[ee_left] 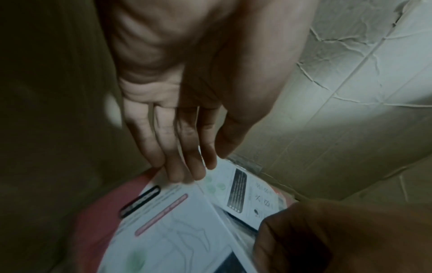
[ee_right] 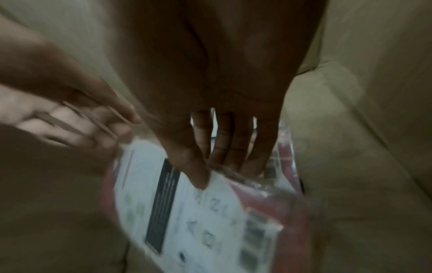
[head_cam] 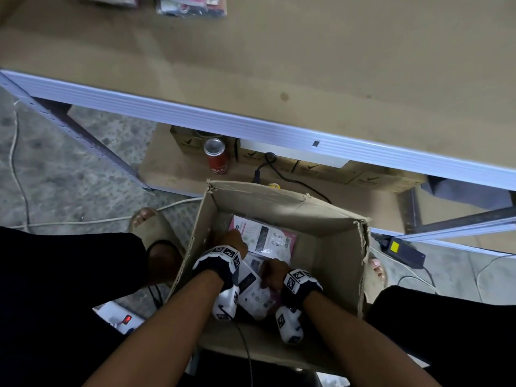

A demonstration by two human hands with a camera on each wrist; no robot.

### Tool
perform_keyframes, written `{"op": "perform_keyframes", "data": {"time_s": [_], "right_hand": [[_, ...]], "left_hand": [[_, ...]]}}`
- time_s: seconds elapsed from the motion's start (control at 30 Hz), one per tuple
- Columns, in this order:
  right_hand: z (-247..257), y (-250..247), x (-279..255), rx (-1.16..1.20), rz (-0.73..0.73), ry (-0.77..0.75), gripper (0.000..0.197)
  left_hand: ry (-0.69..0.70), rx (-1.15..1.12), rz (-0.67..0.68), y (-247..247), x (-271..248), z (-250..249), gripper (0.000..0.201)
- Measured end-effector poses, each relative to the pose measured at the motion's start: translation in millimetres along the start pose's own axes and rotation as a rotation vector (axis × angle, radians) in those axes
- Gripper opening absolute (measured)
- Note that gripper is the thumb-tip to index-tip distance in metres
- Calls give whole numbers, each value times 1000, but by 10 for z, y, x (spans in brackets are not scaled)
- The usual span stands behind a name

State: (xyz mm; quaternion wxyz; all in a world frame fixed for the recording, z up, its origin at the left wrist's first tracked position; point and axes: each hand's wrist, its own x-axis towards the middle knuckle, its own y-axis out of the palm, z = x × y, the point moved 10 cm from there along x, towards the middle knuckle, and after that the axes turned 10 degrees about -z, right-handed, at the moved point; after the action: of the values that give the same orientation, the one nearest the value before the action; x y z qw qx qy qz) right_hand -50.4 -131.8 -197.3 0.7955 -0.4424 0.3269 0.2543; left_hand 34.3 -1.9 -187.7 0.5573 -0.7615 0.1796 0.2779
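Observation:
An open cardboard box (head_cam: 282, 203) stands on the floor between my feet. Inside lie pink packets with white printed labels in clear plastic: one flat at the far side (head_cam: 268, 238), another nearer me (head_cam: 255, 298). My left hand (head_cam: 233, 238) reaches in with straight fingers (ee_left: 177, 166), their tips touching the upper edge of a packet (ee_left: 173, 230). My right hand (head_cam: 272, 272) pinches the top edge of the nearer packet (ee_right: 198, 221), thumb on the label side and fingers behind it (ee_right: 222, 171). Both wrist views are blurred.
A brown table (head_cam: 279, 65) with a pale metal edge stands just beyond the box; more packets (head_cam: 190, 5) lie at its far side. Under it are a red can (head_cam: 216, 156) and small cartons (head_cam: 321, 169). A power strip (head_cam: 122, 321), a black adapter (head_cam: 405, 251) and cables lie on the floor.

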Motion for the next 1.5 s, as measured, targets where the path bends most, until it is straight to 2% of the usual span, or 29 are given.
{"op": "perform_keyframes", "data": {"time_s": [0.17, 0.23, 0.33, 0.4, 0.5, 0.6, 0.8, 0.93, 1.1, 1.2, 1.33, 1.43, 1.5], "right_hand": [[-170, -92, -77, -44, 33, 25, 36], [-195, -128, -88, -94, 24, 5, 39], [-270, -126, -90, -116, 9, -5, 36], [-300, -105, -98, -134, 3, -12, 36], [-359, -63, -94, -129, -28, -8, 44], [-361, -16, -94, -144, -12, -14, 37], [-386, -49, -160, -194, -6, 3, 29], [-392, -65, -207, -244, 3, -16, 32], [-438, -107, -232, -209, -37, -9, 35], [-419, -124, -241, -209, -49, -6, 41], [-288, -70, -306, -272, 16, -20, 41], [-177, -57, -338, -300, 31, -42, 34], [-122, -86, -339, -301, 3, -60, 34]], "left_hand": [[112, 35, -92, -160, 141, -346, 32], [200, 55, -91, -136, 179, -507, 33], [326, 47, -36, -22, 206, -662, 49], [383, 125, -34, 7, 187, -686, 61], [375, 271, -78, 40, 119, -626, 69], [395, 443, -176, 18, 62, -588, 65], [379, 493, -195, 5, 122, -619, 43], [367, 547, -243, -14, 155, -598, 48], [378, 539, -231, -19, 202, -554, 53], [385, 514, -219, -44, 143, -560, 43], [386, 234, -60, -83, 16, -599, 27], [379, 35, -2, -115, -101, -623, 33], [366, 19, 22, -97, -149, -598, 36]]}}
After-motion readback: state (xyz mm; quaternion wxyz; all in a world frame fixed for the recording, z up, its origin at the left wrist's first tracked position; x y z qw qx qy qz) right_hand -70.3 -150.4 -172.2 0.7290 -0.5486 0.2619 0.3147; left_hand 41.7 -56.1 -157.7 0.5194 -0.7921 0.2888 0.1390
